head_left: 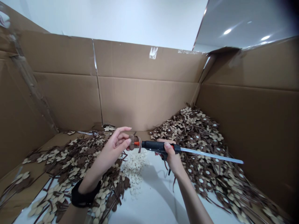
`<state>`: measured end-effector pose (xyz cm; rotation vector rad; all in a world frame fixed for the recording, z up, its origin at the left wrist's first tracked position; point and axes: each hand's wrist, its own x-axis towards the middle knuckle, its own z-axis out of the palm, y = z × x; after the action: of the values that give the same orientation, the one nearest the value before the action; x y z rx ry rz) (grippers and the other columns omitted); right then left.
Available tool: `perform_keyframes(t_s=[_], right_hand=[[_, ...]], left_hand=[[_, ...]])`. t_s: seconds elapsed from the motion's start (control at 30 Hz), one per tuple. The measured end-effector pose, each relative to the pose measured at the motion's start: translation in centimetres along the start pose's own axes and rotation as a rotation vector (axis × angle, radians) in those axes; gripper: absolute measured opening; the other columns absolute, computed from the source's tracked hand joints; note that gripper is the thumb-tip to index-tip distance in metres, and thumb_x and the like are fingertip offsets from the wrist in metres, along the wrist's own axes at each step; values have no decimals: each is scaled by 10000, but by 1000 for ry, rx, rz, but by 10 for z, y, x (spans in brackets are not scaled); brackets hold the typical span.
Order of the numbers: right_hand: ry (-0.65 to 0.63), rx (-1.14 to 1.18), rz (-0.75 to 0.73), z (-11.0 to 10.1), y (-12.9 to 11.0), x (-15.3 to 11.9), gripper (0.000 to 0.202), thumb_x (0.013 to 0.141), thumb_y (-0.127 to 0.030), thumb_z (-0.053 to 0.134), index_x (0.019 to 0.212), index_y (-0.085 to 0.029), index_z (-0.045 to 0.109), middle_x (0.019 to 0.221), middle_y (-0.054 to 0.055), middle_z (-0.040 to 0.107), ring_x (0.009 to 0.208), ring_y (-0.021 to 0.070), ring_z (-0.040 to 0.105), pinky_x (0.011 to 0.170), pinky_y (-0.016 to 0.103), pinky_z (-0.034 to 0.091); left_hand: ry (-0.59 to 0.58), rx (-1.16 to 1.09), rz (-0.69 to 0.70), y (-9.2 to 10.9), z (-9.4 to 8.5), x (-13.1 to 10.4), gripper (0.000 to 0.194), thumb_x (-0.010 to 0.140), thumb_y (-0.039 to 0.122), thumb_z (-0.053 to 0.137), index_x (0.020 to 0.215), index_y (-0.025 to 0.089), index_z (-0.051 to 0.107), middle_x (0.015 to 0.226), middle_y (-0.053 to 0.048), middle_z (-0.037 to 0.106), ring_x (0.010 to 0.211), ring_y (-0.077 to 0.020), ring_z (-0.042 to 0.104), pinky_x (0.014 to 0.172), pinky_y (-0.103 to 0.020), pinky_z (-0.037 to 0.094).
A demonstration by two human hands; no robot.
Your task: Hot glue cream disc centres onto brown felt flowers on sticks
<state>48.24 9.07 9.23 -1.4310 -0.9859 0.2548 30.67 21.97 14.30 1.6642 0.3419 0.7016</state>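
My right hand (173,158) is wrapped around a black hot glue gun (151,145) with an orange tip. A long translucent glue stick (210,154) juts from its back end toward the right. Between the thumb and fingers of my left hand (115,145) is a brown felt flower (131,143), its petals partly hidden by the fingers. The gun's tip is right at this flower; whether they touch I cannot tell. A brown strip loops down around the nozzle. Below lies a pile of small white discs (134,169) on the white tabletop (149,205).
Brown and beige felt flowers with strip stems lie heaped on the left (77,158). At the right, a taller heap (205,149) rises to the corner, many flowers there bearing white centres. Cardboard walls (144,96) stand at the back and both sides.
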Motion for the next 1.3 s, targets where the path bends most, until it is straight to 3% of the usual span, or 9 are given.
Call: perform_keyframes(t_s=[0.2, 0.4, 0.6, 0.67, 0.8, 0.9, 1.03, 1.2, 1.3], right_hand=[[5, 36, -19, 1, -4, 0, 628, 755, -740, 407, 495, -176, 498, 491, 30, 429, 469, 119, 377, 440, 248, 280], [87, -84, -23, -10, -9, 2, 487, 733, -659, 538, 602, -189, 547, 557, 30, 512, 553, 149, 473, 527, 264, 391], [389, 35, 171, -19, -13, 7, 570, 692, -728, 521, 745, -163, 568, 616, 50, 567, 500, 134, 456, 455, 260, 354], [327, 14, 152, -13, -19, 6, 520, 709, -671, 558, 786, -158, 605, 667, 60, 593, 532, 133, 470, 453, 246, 335], [14, -16, 157, 8, -28, 4, 442, 708, -503, 637, 1007, -178, 665, 787, 51, 635, 622, 145, 520, 482, 225, 349], [-114, 19, 184, 19, -23, 5, 363, 714, -476, 625, 886, -158, 661, 719, 31, 603, 612, 128, 507, 507, 220, 354], [-182, 72, 225, 18, -11, 8, 334, 711, -476, 631, 758, -147, 595, 674, 17, 554, 622, 117, 489, 544, 222, 366], [-243, 95, 256, 12, -4, 9, 347, 697, -474, 655, 786, -141, 612, 719, 22, 574, 680, 128, 508, 606, 236, 392], [-100, 195, 251, 14, -1, 10, 356, 677, -467, 683, 802, -140, 621, 724, 21, 573, 680, 124, 507, 609, 234, 396]], left_hand=[[-23, -12, 15, -3, 0, 0, 618, 782, 289, 588, 1341, 230, 333, 970, -31, 575, 909, -134, 598, 844, -258, 492], [103, 0, 56, -5, -2, 2, 661, 809, 283, 589, 1394, 255, 282, 860, 8, 594, 822, -105, 598, 769, -206, 483], [61, 93, 23, -10, -8, 7, 631, 821, 311, 574, 1382, 235, 295, 817, 16, 584, 792, -108, 577, 745, -208, 462], [-10, 132, 12, -14, -7, 8, 575, 835, 335, 550, 1356, 227, 333, 834, 6, 587, 795, -118, 570, 719, -210, 454], [-137, 167, 4, -20, 0, 10, 494, 853, 348, 519, 1309, 222, 376, 860, -5, 590, 787, -129, 569, 681, -215, 435], [-192, 174, 11, -25, 5, 10, 397, 863, 321, 507, 1231, 216, 399, 857, 1, 584, 803, -126, 579, 721, -224, 435], [-202, 153, 17, -30, 10, 12, 220, 873, 292, 504, 1058, 215, 414, 840, 22, 581, 783, -100, 583, 711, -200, 427], [-197, 63, 0, -30, 14, 14, 227, 857, 303, 533, 1029, 217, 413, 836, 26, 585, 764, -100, 586, 685, -194, 428], [-124, 61, 29, -34, 11, 20, 257, 858, 358, 521, 1054, 205, 454, 925, -13, 607, 858, -127, 589, 744, -215, 438]])
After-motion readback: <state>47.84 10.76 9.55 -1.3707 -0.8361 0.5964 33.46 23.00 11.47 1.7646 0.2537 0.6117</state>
